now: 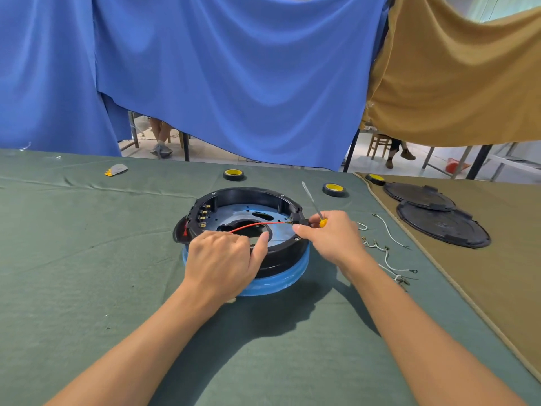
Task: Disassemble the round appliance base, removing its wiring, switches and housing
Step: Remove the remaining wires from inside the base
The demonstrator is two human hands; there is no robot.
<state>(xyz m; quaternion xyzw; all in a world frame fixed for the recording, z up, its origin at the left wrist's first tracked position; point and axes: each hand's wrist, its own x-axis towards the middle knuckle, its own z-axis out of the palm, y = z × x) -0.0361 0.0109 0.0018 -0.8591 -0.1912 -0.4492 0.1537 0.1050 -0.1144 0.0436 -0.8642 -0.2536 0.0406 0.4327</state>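
A round appliance base [281,259] sits near the middle of the worktop [87,273], which is covered in dark green cloth. The base is a black ring-shaped housing, open at the top, resting on a blue lower part. Inside, a row of switch terminals [203,215] lines the left inner wall. A red wire [257,224] arcs across the open middle, from the left hand to a connector at the right rim.

The left hand [225,259] rests on the near rim of the base, fingers curled around the near end of the red wire, thumb pointing up. The right hand [330,232] is at the right rim, fingers closed around a screwdriver [314,208] with a yellow handle, its shaft pointing up and away. Its fingertips touch the connector.

Just right of the base lie loose white wires [386,253]. Toward the far edge are two rolls of black tape [234,173] [334,189], well apart. A small grey and yellow object [115,170] lies near the far left corner. To the right, on a tan cloth [497,288], two black round covers [443,227] overlap, with a third tape roll [375,178] beyond them. Blue and tan curtains [234,68] hang behind.
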